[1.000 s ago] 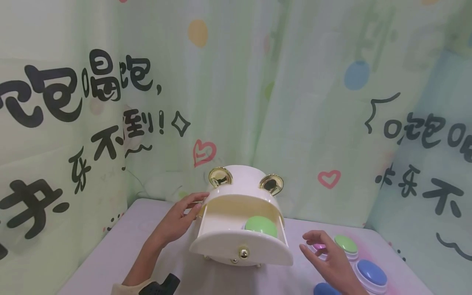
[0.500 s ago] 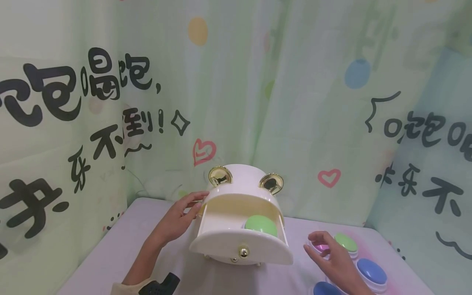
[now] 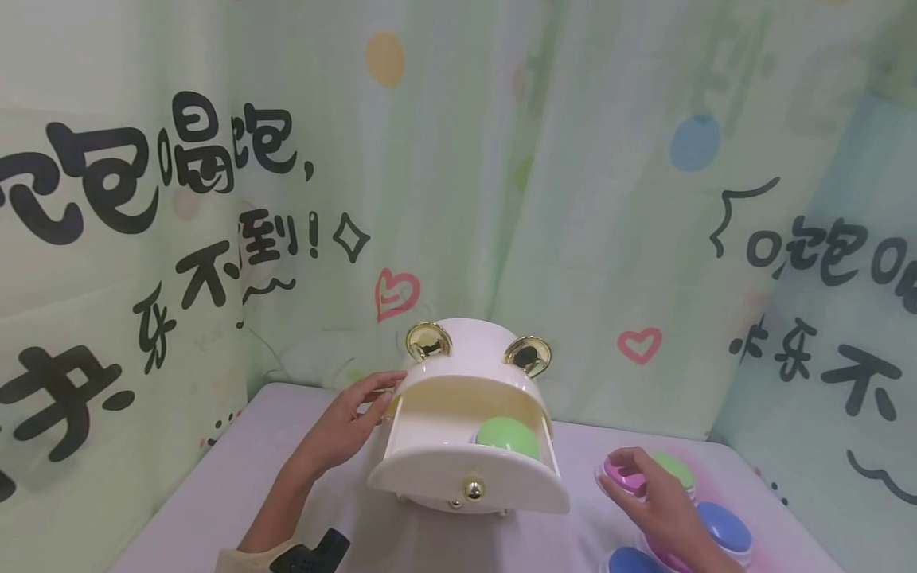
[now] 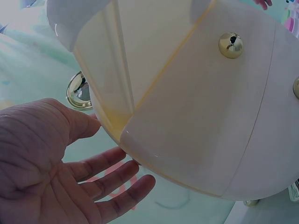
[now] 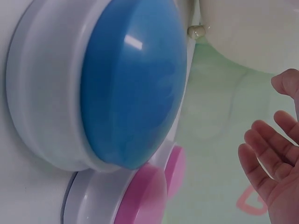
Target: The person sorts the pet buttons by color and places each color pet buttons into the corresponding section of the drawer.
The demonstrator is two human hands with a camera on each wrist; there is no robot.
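Note:
A white cabinet (image 3: 466,346) with gold round ears stands on the table, its upper drawer (image 3: 469,469) pulled out. Inside the drawer lies a green-domed round push button (image 3: 507,438). My left hand (image 3: 351,426) has its fingertips at the cabinet's left side; the left wrist view shows thumb and fingers spread by the rounded edge. Over a pink-domed button (image 3: 628,482) to the right is my right hand (image 3: 662,497), its fingers loosely bent and nothing in them. In the right wrist view a blue-domed button (image 5: 135,79) looms close, apart from the fingers.
Around my right hand stand another green button (image 3: 675,468), a blue button (image 3: 725,525) and a nearer blue button (image 3: 634,560), with more pink partly hidden under the wrist. Printed curtains (image 3: 458,199) hang behind the table (image 3: 286,414) and on both sides.
My right hand has shifted a little to the right, away from the cabinet and over the pink button. The left hand and the drawer look the same.

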